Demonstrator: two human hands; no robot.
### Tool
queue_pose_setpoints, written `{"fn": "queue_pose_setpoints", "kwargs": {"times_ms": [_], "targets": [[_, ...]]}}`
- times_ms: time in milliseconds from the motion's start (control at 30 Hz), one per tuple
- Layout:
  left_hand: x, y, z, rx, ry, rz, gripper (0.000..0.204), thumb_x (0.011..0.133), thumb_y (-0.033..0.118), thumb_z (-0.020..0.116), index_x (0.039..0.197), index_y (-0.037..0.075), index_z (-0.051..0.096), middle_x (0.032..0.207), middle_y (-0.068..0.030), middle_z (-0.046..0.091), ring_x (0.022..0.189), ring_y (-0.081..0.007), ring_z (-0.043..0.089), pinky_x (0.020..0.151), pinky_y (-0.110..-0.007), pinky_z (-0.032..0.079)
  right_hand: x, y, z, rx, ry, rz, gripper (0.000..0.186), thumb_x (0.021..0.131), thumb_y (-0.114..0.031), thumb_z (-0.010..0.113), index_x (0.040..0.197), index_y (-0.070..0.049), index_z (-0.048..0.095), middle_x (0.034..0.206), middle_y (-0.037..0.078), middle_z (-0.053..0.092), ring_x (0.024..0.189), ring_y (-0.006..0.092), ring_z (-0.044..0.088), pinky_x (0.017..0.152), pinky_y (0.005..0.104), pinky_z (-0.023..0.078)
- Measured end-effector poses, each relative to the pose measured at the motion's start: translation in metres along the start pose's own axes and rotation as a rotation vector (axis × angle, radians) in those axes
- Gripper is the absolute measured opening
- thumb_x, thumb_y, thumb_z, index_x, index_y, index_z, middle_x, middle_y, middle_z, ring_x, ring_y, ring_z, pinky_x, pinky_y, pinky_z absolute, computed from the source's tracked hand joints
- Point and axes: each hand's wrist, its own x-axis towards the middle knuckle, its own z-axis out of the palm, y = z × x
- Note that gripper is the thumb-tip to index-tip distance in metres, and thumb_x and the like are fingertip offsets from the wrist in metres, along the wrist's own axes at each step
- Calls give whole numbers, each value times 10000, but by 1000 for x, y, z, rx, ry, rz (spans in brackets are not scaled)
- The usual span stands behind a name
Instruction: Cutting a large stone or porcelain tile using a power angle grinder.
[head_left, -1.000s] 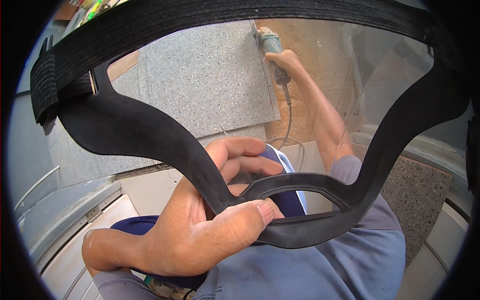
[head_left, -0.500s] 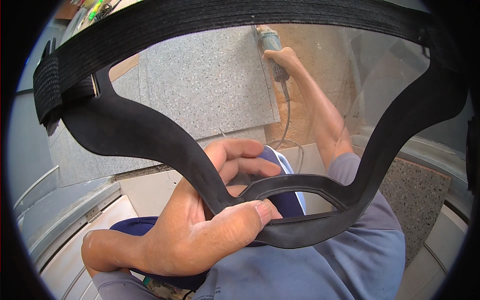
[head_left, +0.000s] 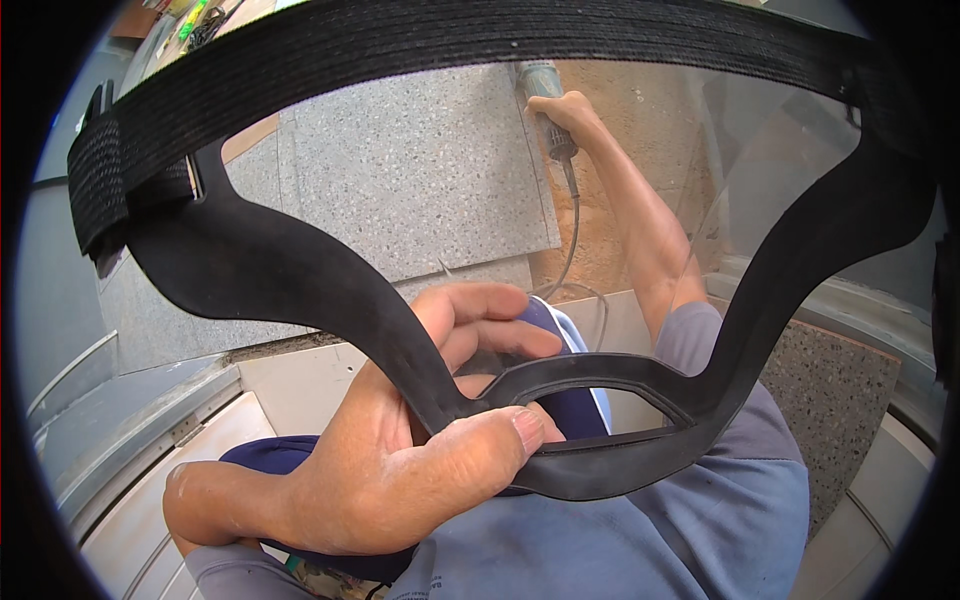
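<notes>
Close in front of me, my left hand [head_left: 390, 460] pinches the lower rim of a clear face shield [head_left: 280, 250] with a black frame and a wide black elastic strap. The thumb lies over the rim, the other fingers behind it. Farther off, seen through the clear visor, my right hand [head_left: 568, 112] is wrapped round the body of a teal and black angle grinder [head_left: 560, 145]. The grinder's head is hidden behind the strap. It is at the right edge of a grey speckled stone slab [head_left: 410, 170], over a brown dusty surface.
A black cord [head_left: 577, 235] runs from the grinder toward my lap and loops there. A darker speckled slab [head_left: 825, 410] leans at the right. White panels [head_left: 300, 385] lie near my legs. Green and dark items [head_left: 195, 22] sit at the far upper left.
The shield's strap sits slightly lower in view and now covers the grinder's head end. Both hands keep their grips, almost unmoved.
</notes>
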Motion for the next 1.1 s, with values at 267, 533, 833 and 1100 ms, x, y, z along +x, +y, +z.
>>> {"fn": "queue_pose_setpoints", "kwargs": {"times_ms": [267,533,833,1100], "targets": [[1,1,-4,-1,3,4,801,878,175,650,1492,-115,225,1352,-318,474,1070,-305,675,943,-415,562,6,4,4,-40,30,-70,514,712,-356,789,964,90,747,830,194,718,645,271,708,516,394,512],[3,3,-8,-10,-6,-3,795,893,181,647,1499,-108,222,1361,-313,472,1080,-296,668,942,-412,564,13,4,8,-30,53,-101,470,708,-345,783,920,73,754,777,173,706,592,256,686,489,399,494],[4,7,-9,-29,10,-22,798,885,173,645,1499,-110,221,1369,-314,468,1080,-298,667,949,-412,559,7,-15,3,-55,-15,0,602,688,-365,825,1071,90,734,980,205,738,823,283,732,684,388,556],[4,9,-14,-43,19,-17,803,881,167,649,1500,-112,220,1370,-311,468,1082,-299,667,944,-409,563,13,-17,5,-24,-4,-14,577,689,-351,829,1053,87,741,953,193,737,807,275,731,664,367,554]]}}
